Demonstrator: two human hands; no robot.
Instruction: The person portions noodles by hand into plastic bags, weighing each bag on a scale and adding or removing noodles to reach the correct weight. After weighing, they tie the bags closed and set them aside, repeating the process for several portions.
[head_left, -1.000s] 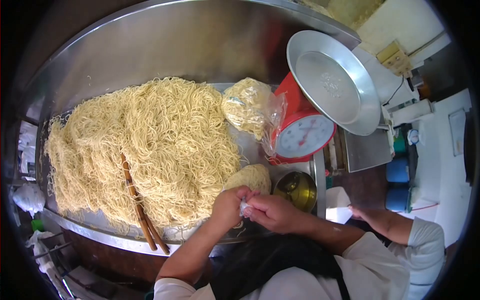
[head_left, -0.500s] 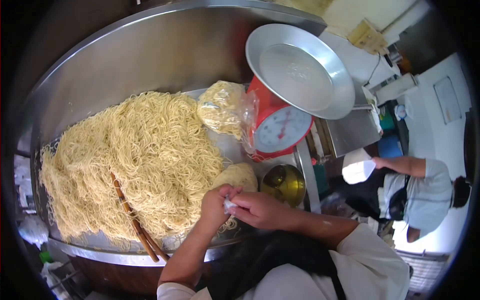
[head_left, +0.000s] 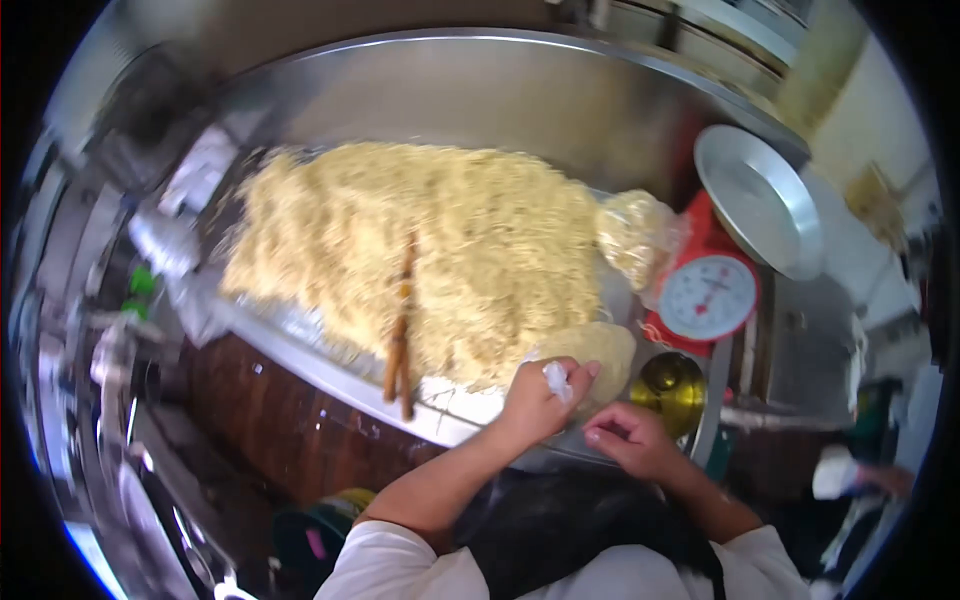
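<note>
My left hand (head_left: 541, 402) is closed around the gathered neck of a clear plastic bag of noodles (head_left: 606, 352); a whitish tuft of plastic (head_left: 558, 381) pokes out of the fist. The filled bag rests on the metal tray just beyond that hand. My right hand (head_left: 632, 440) is apart from the bag, to the right of my left hand, its fingers loosely bent with a gap and nothing visible in them. A large heap of yellow noodles (head_left: 440, 240) spreads over the tray, with two wooden sticks (head_left: 399, 345) lying on its front edge.
A metal bowl of yellow oil (head_left: 668, 393) stands right of my hands. Behind it are a red dial scale (head_left: 708, 297) with a metal pan (head_left: 760, 200) and another bag of noodles (head_left: 632, 240). At far right, another person's arm (head_left: 885, 478) holds something white.
My right hand has come off the bag's neck and moved away to the right; my left hand keeps hold of it. The view has turned left, shifting the tray rightward.
</note>
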